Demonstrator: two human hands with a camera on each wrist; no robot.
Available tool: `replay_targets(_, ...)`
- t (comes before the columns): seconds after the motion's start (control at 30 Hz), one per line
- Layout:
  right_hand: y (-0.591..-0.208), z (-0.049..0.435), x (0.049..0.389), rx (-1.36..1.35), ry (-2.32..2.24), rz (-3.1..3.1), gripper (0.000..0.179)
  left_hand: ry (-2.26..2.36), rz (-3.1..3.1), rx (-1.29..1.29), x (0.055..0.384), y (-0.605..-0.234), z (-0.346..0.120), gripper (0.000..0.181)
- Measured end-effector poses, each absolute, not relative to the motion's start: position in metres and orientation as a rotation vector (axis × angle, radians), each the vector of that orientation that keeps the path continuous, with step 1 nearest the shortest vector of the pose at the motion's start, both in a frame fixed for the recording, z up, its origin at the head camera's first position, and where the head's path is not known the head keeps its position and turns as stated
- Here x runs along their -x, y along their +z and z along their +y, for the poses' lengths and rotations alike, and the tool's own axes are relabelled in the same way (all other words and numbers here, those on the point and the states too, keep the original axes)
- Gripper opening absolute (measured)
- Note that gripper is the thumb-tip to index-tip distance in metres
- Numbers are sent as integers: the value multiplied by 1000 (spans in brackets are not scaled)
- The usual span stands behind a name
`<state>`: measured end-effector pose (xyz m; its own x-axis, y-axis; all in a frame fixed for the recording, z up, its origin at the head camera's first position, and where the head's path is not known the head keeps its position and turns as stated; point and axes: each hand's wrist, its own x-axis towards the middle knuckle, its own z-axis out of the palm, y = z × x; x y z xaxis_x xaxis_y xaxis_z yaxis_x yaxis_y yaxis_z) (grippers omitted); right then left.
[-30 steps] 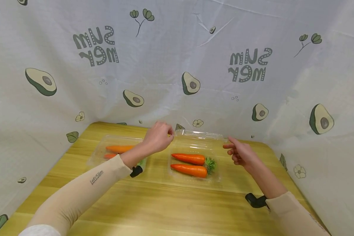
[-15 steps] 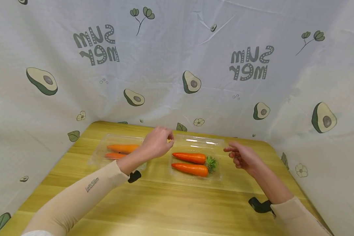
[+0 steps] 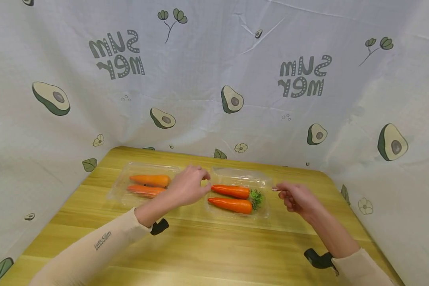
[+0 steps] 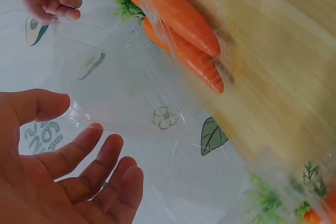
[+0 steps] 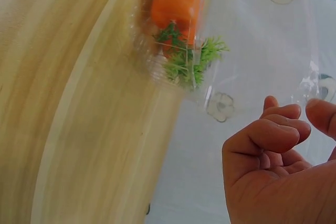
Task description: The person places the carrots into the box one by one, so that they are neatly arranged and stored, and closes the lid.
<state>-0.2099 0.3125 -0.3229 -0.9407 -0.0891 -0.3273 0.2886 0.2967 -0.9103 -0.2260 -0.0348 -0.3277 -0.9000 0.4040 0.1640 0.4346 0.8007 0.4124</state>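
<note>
A clear plastic clamshell container (image 3: 208, 208) lies in the middle of the table, with two carrots (image 3: 232, 191) with green tops in it. Its hinged transparent lid (image 4: 121, 87) stands raised and tilted over the carrots. At the lid's left corner, my left hand (image 3: 190, 186) pinches the edge between thumb and index finger. The opposite corner is pinched by my right hand (image 3: 296, 198), its other fingers curled in. Partly behind the left hand, a second clear container (image 3: 116, 186) holds two more carrots (image 3: 148, 180).
The wooden table (image 3: 214, 246) runs up to a pale curtain (image 3: 196, 71) printed with avocados at the back and sides. Black wrist mounts (image 3: 318, 258) sit at both wrists.
Both hands have come down and toward me, bringing the lid lower over the carrots. The containers and carrots have stayed in place.
</note>
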Motion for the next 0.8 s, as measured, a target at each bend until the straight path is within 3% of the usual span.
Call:
replay_targets(0.2, -330, 311, 204, -201, -1655, 2276, 22, -793, -2956, 675, 214, -334, -36, 32)
replay_targets(0.37, -336, 311, 200, -206, -1622, 2303, 30, -924, -2951, 667, 206, -342, -36, 34)
replay_targets(0.8, -354, 308, 191, -227, -1559, 2385, 29, -1122, -2886, 609, 202, -374, -31, 14)
